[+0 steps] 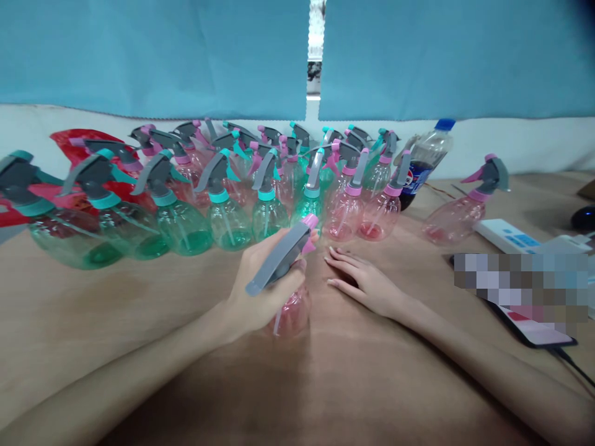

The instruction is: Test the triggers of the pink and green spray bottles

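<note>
Your left hand (260, 288) is wrapping round the neck of a pink spray bottle (290, 313), its fingers curling closed below the grey trigger head (279, 257); whether the base is touching the table (186, 378), you cannot tell from here. Your right hand (367, 282) is lying palm down just beside it, fingers loosely extended with small gaps, holding nothing. One blue-capped bottle of dark drink (421, 164) is leaning at the back right, its blue label showing a Pepsi logo (the only brand you are clearly reading). In the front row, six green-collared bottles (186, 232) and two pink-collared ones (344, 214) are standing; those behind are overlapping too much to count. One pink sprayer (453, 220) is sitting apart, near one phone (542, 328).
</note>
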A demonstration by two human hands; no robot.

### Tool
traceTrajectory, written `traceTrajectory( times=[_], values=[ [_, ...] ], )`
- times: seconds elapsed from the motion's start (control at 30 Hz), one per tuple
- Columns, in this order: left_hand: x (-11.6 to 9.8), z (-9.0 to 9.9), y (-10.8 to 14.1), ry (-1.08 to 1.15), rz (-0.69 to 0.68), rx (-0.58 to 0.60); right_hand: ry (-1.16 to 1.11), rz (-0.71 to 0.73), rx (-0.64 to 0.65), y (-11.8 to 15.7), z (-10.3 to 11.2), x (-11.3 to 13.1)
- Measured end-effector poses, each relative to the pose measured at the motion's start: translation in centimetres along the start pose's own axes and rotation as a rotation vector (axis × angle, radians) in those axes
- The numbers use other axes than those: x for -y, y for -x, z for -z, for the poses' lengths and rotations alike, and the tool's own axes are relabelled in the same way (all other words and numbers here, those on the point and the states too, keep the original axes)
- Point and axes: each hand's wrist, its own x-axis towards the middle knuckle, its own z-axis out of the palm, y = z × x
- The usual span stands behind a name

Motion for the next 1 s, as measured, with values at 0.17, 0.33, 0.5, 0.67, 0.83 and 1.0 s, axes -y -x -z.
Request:
traceTrajectory(
  times=[0.17,0.33,0.5,0.67,0.83,1.0],
  values=[
    [0.19,0.01,0.09,0.019,0.009,0.015,-0.008,0.0,-0.002,0.0,0.01,0.03],
    [0.37,-0.14,0.01,0.017,-0.031,-0.017,-0.002,0.002,0.0,0.0,-0.03,-0.07],
    [0.47,-0.21,-0.01,0.017,-0.059,-0.022,-0.012,0.002,-0.006,0.01,-0.1,-0.11],
    [0.55,-0.22,-0.06,0.017,-0.065,-0.029,-0.025,-0.002,-0.015,0.02,-0.08,-0.06],
    [0.43,-0.12,-0.07,0.017,-0.071,-0.025,-0.01,0.001,0.0,-0.01,0.02,0.01],
    [0.06,0.03,-0.04,0.016,-0.033,0.004,-0.033,-0.003,-0.013,0.03,0.02,0.03]
  ],
)
